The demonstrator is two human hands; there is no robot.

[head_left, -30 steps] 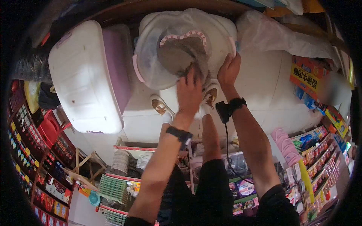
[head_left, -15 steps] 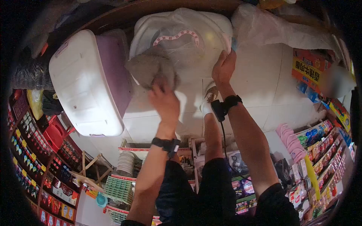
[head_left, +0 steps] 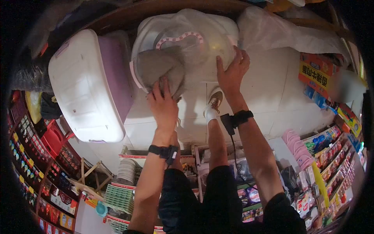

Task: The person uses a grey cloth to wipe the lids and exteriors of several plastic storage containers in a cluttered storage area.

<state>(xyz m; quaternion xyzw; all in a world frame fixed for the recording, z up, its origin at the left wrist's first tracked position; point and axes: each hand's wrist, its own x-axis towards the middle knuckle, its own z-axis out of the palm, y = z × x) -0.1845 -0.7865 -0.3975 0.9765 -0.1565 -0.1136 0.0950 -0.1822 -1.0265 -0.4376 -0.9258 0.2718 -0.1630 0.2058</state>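
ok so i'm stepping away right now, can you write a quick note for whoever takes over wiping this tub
Left hand: flat on the grey cloth, pressing it against the near left part of the plastic-wrapped tub.
Right hand: open, fingers spread on the tub's right side, likely steadying it.
The tub stands on the tiled floor, with the white-lidded storage box to its left.
Done: how much is already wiped cannot be told.
Left: probably the top and right side, which the cloth does not cover.

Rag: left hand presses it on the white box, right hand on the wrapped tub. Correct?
Not quite. The head view shows the left hand pressing the rag on the wrapped tub, not the white box. The right hand is on the tub, as said.
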